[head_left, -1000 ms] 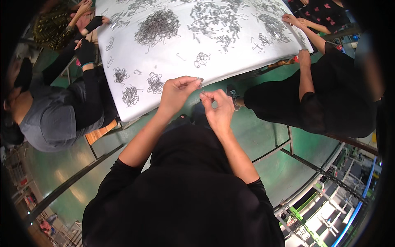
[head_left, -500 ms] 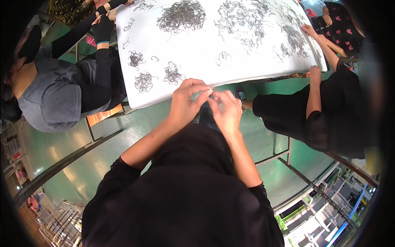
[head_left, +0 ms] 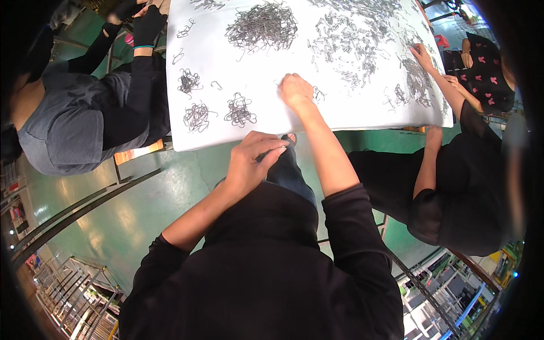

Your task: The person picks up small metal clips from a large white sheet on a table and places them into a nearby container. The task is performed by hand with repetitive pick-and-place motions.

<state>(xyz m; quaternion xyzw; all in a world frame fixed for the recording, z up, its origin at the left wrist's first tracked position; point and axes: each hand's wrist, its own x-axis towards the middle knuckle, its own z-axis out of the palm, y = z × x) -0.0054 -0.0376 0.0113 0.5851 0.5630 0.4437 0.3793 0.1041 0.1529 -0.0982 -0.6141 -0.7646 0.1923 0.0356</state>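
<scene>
One white table (head_left: 266,122). Three small wire tangles near its front edge: (head_left: 189,83), (head_left: 198,117), (head_left: 239,110). One big wire heap (head_left: 262,25). Two hands of the wearer: left hand (head_left: 253,162), right hand (head_left: 296,90). Three co-workers around.

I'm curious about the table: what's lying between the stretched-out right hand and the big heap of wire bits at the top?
In the head view, only bare white tabletop separates the right hand from the big wire heap.
</scene>
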